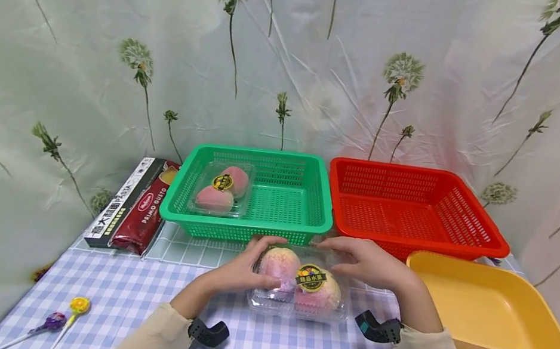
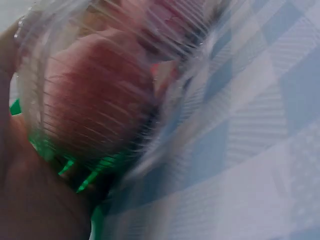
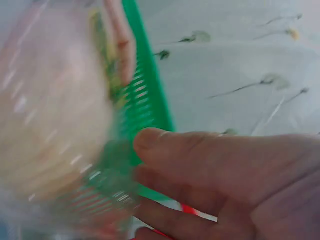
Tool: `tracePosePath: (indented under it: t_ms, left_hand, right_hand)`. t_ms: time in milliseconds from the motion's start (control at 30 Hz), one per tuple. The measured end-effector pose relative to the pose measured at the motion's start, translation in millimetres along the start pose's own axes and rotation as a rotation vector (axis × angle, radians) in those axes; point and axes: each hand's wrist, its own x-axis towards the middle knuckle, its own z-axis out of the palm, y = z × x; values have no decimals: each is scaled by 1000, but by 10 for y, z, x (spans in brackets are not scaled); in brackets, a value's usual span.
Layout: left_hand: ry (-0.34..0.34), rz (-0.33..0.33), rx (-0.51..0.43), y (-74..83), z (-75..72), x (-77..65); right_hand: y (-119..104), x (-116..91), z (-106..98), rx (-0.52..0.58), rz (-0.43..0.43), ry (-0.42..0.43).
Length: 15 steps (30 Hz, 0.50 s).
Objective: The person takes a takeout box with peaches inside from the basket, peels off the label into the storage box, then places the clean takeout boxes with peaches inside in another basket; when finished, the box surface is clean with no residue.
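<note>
A clear plastic box of peaches (image 1: 283, 271), with two pink and cream fruits and a black and gold label, is in front of the green basket. My left hand (image 1: 249, 269) grips its left end, the thumb across the front and fingers toward the far side. In the left wrist view a peach (image 2: 100, 95) shows through the ridged plastic, close over the checked cloth. At the far right corner of the box is my right hand (image 1: 367, 263). Its thumb and fingers reach out loosely, fingertips right at the plastic edge in the right wrist view.
Behind the box, the green basket (image 1: 244, 232) holds another box of peaches (image 1: 216, 200). A red basket (image 1: 411, 241) and a yellow tray (image 1: 483, 307) stand to the right. Pasta packs (image 1: 137, 201) lie left; two lollipops (image 1: 80, 306) rest at the front left.
</note>
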Motion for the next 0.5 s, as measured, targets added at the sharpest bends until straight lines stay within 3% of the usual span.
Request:
tracePosePath:
  t_ms: [200, 500]
  left_hand:
    - [-8, 37, -136, -49, 32, 56]
    - [-18, 9, -145, -53, 29, 10]
  right_hand:
    - [-112, 26, 8, 41, -100, 19]
    - [-8, 131, 204, 107, -65, -61]
